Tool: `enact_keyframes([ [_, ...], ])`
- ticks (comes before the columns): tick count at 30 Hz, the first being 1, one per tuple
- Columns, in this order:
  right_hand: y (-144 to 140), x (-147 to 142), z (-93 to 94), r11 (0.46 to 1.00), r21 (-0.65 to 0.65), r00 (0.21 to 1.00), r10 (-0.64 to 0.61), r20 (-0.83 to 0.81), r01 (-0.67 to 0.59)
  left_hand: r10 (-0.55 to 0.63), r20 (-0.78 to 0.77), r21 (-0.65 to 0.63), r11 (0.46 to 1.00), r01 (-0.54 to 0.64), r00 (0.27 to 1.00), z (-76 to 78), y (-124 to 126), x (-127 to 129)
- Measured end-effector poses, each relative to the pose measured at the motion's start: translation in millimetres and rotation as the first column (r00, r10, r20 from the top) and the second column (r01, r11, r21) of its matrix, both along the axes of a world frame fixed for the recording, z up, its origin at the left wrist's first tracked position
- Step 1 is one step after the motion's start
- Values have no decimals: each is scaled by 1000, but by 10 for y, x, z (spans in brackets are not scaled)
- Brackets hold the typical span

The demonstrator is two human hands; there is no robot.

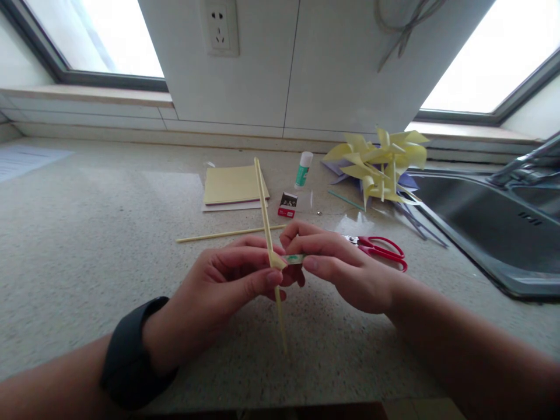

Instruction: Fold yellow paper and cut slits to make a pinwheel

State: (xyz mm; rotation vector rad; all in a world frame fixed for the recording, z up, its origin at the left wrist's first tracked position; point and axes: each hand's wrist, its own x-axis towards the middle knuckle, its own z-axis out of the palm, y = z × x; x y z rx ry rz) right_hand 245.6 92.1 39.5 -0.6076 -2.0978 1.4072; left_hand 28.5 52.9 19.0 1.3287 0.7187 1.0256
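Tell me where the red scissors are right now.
In the head view the red scissors lie flat on the counter, just right of and behind the right hand, between it and the sink.

There is 1 view, from a camera worn on the person's head, looking forward and down across the bench toward the far wall. It sits close above the left hand and right hand, which fill the near middle, forearms entering from both lower corners. The far edge takes in 2 bright windows and a wall socket; the sink cuts in at right. The wide lens bends the edges.
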Motion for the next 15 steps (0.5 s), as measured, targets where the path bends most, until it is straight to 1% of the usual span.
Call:
enact_keyframes([
  [2, -2, -6, 3, 998, -54, 999, 21, -33, -23, -13, 8, -3, 1000, 13, 1000, -3, 7, -3],
  [4, -6, -16, 18, 998, -66, 1000, 13, -10, -14, -43, -2, -15, 999, 43, 999, -3, 14, -7],
  [8, -16, -41, 58, 1000, 1, 995, -11, 102, 11, -86, -56, -28, 996, 85, 995, -5, 25, -22],
  [10, -24, -54, 69, 1000, 20, 993, -10, 114, 8, -79, -64, -22, 997, 78, 995, -16, 29, -28],
  [15, -46, -76, 77, 1000, 17, 989, -24, 144, 22, -64, -67, -5, 998, 64, 996, -48, 33, -28],
])
